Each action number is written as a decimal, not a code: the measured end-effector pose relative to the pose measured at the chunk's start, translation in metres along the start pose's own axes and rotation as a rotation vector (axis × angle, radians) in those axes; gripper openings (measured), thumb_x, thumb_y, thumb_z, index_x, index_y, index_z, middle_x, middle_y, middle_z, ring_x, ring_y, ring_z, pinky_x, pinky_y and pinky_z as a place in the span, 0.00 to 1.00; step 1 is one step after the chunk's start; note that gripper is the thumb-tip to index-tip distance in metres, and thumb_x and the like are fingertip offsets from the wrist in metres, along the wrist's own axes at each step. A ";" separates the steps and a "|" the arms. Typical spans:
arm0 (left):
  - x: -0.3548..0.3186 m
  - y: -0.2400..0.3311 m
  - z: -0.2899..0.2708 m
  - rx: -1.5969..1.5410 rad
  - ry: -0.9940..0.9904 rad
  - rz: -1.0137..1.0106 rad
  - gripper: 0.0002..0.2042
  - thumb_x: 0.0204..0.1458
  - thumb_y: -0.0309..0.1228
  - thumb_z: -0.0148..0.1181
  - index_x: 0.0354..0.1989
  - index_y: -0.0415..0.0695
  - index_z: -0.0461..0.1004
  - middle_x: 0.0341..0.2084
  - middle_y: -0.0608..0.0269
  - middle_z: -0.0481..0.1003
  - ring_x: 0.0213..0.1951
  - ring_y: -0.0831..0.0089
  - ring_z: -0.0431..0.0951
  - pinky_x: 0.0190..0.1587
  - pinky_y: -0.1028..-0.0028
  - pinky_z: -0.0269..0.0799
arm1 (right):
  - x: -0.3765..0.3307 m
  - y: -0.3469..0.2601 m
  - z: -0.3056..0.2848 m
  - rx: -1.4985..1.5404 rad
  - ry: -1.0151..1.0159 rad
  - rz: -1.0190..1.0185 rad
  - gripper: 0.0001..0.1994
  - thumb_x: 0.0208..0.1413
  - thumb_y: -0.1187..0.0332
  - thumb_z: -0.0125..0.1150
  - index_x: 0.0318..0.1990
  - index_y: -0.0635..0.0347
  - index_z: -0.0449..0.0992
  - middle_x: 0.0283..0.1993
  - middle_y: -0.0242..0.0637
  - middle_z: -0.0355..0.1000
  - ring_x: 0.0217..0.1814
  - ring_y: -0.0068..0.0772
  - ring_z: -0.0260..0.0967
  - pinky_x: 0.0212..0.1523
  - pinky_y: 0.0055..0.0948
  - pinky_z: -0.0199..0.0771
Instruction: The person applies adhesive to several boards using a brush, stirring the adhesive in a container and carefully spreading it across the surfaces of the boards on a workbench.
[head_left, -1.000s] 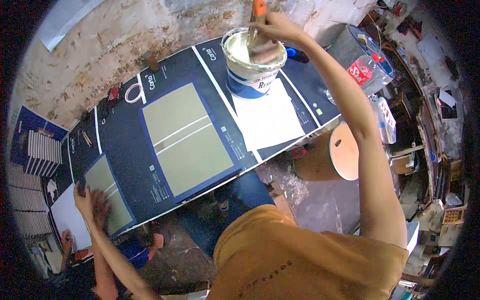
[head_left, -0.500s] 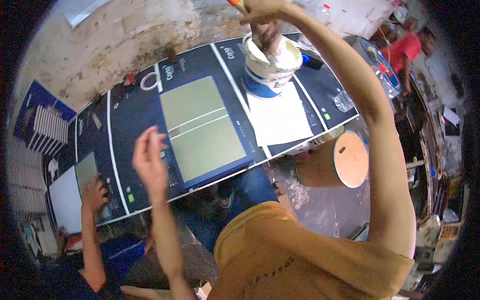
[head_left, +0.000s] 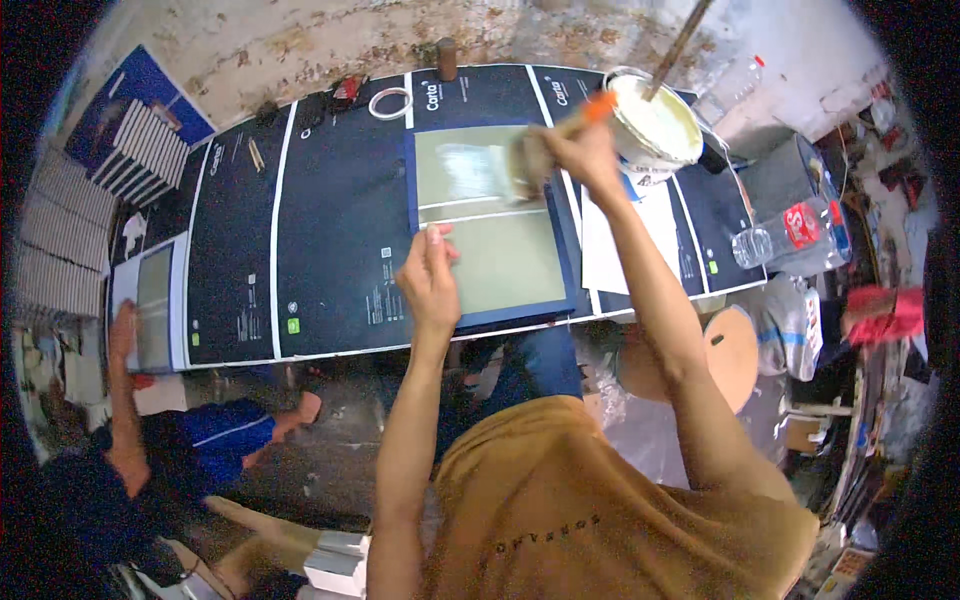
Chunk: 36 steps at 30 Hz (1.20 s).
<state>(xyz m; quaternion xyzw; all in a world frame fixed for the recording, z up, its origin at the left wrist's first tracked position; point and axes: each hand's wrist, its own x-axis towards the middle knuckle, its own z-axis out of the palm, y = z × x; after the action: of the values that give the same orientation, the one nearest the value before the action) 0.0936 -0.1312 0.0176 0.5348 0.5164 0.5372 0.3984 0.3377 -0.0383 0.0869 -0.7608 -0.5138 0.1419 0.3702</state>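
My right hand (head_left: 578,152) grips a paintbrush (head_left: 545,152) with an orange handle; its bristles lie on the upper right of a grey-green panel framed in blue (head_left: 490,225). A wet pale patch shows on the panel's upper half. My left hand (head_left: 430,280) presses fingertips down on the panel's left edge. A white paint bucket (head_left: 655,125) with a stirring stick (head_left: 680,45) in it stands just right of the brush hand. Everything rests on a dark blue table surface (head_left: 330,240).
Another person in blue (head_left: 150,450) crouches at lower left, one hand on a second panel (head_left: 150,305). A roll of tape (head_left: 388,102) lies at the back. A white paper sheet (head_left: 610,240), plastic bottle (head_left: 790,235) and wooden stool (head_left: 730,355) are to the right.
My right hand has carried the brush out of the bucket and onto the panel. My left hand came down from mid-air onto the panel's left edge.
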 end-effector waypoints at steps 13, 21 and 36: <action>-0.013 -0.001 0.004 -0.310 0.270 -0.119 0.31 0.69 0.55 0.31 0.36 0.40 0.75 0.18 0.71 0.67 0.21 0.84 0.60 0.24 0.80 0.52 | -0.134 -0.028 0.011 0.334 0.046 -0.056 0.18 0.53 0.59 0.72 0.33 0.70 0.80 0.30 0.38 0.79 0.32 0.24 0.75 0.36 0.25 0.74; -0.015 -0.002 0.004 -0.159 0.273 -0.054 0.34 0.68 0.58 0.29 0.36 0.40 0.75 0.17 0.72 0.65 0.20 0.86 0.59 0.24 0.82 0.51 | -0.130 0.047 -0.080 -0.072 0.107 0.019 0.16 0.55 0.62 0.70 0.34 0.72 0.79 0.32 0.41 0.80 0.33 0.26 0.75 0.38 0.29 0.75; -0.018 0.002 0.007 -0.022 0.187 -0.003 0.33 0.69 0.55 0.29 0.32 0.40 0.75 0.17 0.74 0.64 0.21 0.84 0.58 0.24 0.81 0.49 | -0.073 0.029 -0.063 -0.072 0.077 -0.160 0.23 0.52 0.51 0.69 0.36 0.69 0.81 0.31 0.49 0.81 0.33 0.39 0.81 0.36 0.37 0.79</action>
<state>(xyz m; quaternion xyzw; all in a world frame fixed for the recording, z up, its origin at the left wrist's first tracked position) 0.1023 -0.1478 0.0159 0.4769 0.5462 0.5900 0.3552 0.3637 -0.1352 0.0978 -0.7349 -0.5632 0.0641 0.3723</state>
